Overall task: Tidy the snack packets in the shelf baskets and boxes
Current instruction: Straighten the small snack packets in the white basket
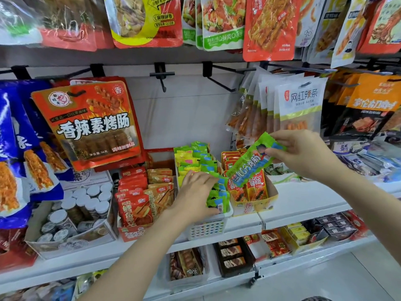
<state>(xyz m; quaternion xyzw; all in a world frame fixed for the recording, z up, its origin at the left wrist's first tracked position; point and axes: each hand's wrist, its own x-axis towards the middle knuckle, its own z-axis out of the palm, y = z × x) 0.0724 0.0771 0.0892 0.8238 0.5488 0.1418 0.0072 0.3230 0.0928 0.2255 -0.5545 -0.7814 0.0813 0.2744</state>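
The right hand (pixel 303 153) pinches one green packet (pixel 249 161) by its upper end, above the yellow box (pixel 256 205); its long axis slants down to the left. The left hand (pixel 195 192), fingers curled, grips green packets standing in one white basket (pixel 208 229) on the shelf (pixel 303 198), too many to count.

Two hands at a snack shelf: one green packet (pixel 251 160) aloft, one white basket (pixel 208 228), two empty hooks (pixel 162 76).
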